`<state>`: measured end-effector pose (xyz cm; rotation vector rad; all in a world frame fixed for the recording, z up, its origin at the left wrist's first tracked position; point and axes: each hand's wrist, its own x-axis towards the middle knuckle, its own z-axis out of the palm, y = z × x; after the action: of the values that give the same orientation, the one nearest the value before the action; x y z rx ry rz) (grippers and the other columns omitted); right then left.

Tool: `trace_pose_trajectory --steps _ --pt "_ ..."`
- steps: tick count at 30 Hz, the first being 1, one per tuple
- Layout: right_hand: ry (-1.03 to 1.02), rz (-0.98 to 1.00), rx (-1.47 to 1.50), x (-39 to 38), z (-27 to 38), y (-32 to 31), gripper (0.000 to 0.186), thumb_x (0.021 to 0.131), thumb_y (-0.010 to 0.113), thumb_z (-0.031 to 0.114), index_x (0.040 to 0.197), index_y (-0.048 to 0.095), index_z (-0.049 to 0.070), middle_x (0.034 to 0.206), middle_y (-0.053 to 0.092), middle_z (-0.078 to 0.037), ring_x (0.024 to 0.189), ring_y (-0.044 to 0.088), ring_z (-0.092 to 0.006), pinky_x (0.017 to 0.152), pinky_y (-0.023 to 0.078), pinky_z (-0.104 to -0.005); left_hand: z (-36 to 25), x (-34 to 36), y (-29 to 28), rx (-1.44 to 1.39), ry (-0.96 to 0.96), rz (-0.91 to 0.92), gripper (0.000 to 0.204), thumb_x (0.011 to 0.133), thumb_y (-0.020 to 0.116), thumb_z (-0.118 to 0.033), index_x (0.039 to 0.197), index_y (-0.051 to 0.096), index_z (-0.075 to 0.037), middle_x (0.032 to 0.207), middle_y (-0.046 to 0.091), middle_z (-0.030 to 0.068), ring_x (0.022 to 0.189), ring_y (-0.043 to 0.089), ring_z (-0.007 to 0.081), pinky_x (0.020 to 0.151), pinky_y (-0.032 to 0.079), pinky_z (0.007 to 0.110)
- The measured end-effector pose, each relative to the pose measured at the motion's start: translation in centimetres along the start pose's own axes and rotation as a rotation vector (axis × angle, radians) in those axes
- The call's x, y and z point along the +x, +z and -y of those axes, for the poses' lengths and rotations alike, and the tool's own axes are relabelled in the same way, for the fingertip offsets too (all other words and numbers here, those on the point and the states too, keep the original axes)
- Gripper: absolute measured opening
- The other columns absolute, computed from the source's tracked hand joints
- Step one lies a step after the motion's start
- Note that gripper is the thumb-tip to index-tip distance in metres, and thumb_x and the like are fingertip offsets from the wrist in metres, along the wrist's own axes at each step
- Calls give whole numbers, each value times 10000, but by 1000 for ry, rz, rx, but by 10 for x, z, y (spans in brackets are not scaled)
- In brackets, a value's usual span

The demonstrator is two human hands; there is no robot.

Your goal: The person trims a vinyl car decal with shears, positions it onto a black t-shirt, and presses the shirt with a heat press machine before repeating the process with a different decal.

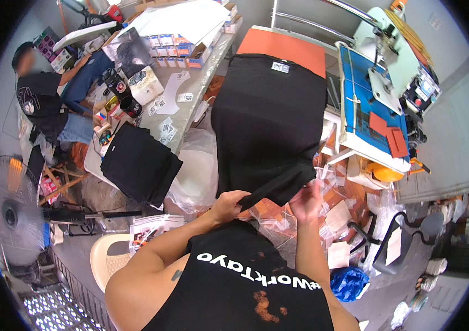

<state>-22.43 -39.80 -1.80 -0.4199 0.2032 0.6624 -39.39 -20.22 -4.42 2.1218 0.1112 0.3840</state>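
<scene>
A black T-shirt (270, 116) lies stretched over an orange-red board (284, 47), with its neck end at the far side and a small white label inside the collar. My left hand (229, 206) is closed on the shirt's near hem, which is pulled up into a narrow fold. At the hem's right corner my right hand (307, 202) grips the cloth, its fingertips partly hidden by the fabric. The near end of the shirt hangs between both hands, just ahead of my body.
Folded black shirts (138, 163) lie at the near end of the long table (193, 88), which also bears boxes, tumblers and paper labels. A blue-topped stand (358, 105) with a press machine is at right. A fan (11, 215) stands left, near a seated person (41, 94). Plastic chair (102, 259), lower left.
</scene>
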Motion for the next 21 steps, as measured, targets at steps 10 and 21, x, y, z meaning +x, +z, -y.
trace_pose_trajectory --steps 10,21 --pt "130 -3 -605 -25 -26 -71 267 873 680 -19 1126 644 58 1064 687 -71 993 651 -209 871 530 -368 -50 46 -9 81 -88 396 429 794 794 -395 755 636 2 691 623 210 653 610 385 608 475 437" --pt "-518 94 -1400 -112 29 23 238 1004 547 174 1112 661 -5 1051 694 -100 915 646 -203 821 495 -282 -192 136 8 155 -39 252 303 947 601 -301 1030 603 -10 840 680 244 848 678 441 748 521 520"
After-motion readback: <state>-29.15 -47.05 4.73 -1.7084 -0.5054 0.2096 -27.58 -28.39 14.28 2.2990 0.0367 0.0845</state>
